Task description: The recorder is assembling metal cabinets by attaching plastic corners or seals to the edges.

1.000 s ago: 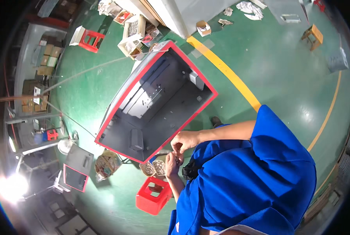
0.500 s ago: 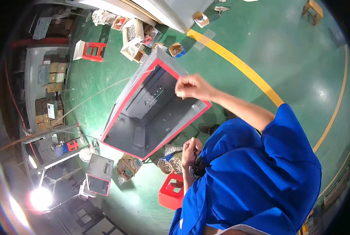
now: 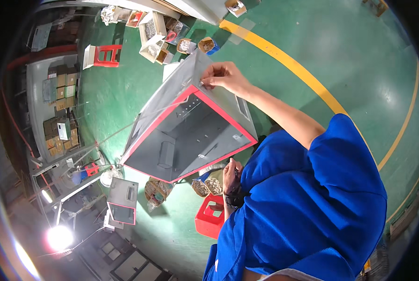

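Note:
A grey metal cabinet (image 3: 176, 89) with a red-edged opening stands in front of me, its dark inside showing small holes and brackets. My right hand (image 3: 222, 77) is over its grey outer side, close to the upper corner of the red rim. Thumb and forefinger are pinched together there; whatever lies between them is too small to make out. My left hand (image 3: 231, 174) is closed, held low by my body below the cabinet's near edge. What it holds, if anything, is hidden by its curled fingers.
Beneath my left hand are a red stool (image 3: 210, 218) and tubs of small parts (image 3: 214, 186). A basket (image 3: 157, 192) stands left of them. Boxes of parts (image 3: 152, 30) and another red stool (image 3: 107, 56) are at the far left. A smaller red-edged cabinet (image 3: 123, 194) stands nearer.
My right hand has moved from over the cabinet's opening up and left to its outer side near the corner. The cabinet appears tilted differently, with more of its outer side showing. My left hand stays closed.

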A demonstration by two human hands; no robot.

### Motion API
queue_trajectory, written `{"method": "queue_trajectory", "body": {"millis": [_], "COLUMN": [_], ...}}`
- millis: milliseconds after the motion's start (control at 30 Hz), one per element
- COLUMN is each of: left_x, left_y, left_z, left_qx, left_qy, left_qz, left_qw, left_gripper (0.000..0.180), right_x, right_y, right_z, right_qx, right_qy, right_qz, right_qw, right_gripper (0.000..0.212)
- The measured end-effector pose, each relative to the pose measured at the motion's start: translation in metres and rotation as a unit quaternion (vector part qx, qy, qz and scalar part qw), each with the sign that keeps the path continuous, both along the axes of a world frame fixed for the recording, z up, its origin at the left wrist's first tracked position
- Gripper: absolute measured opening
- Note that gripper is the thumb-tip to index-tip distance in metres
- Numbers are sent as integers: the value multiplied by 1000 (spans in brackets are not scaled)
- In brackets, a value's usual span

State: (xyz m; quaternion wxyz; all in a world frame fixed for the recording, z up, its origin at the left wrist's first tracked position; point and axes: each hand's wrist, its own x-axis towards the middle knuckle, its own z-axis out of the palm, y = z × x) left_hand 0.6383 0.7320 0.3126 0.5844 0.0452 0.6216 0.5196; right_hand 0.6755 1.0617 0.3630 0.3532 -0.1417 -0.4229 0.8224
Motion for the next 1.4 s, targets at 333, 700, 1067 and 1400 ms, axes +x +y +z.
{"method": "queue_trajectory", "body": {"millis": [333, 700, 1067, 1400], "left_x": [4, 2, 5, -10], "left_y": [10, -11, -12, -39], "left_z": [2, -16, -11, -35], "left_qx": [-88, -184, -145, -110], "left_qy": [3, 96, 24, 80], "left_qz": [19, -73, 57, 139], "left_qw": [996, 976, 987, 981], "left_gripper": [46, 50, 50, 47], "right_x": [45, 27, 5, -16], "right_y": [-16, -50, -53, -73], "right_z": [14, 20, 12, -17], "right_qx": [105, 51, 77, 256], "right_qy": [-100, -70, -125, -138], "right_qz": [83, -36, -36, -68], "right_qw": [986, 996, 989, 954], "right_gripper": [6, 8, 5, 8]}}
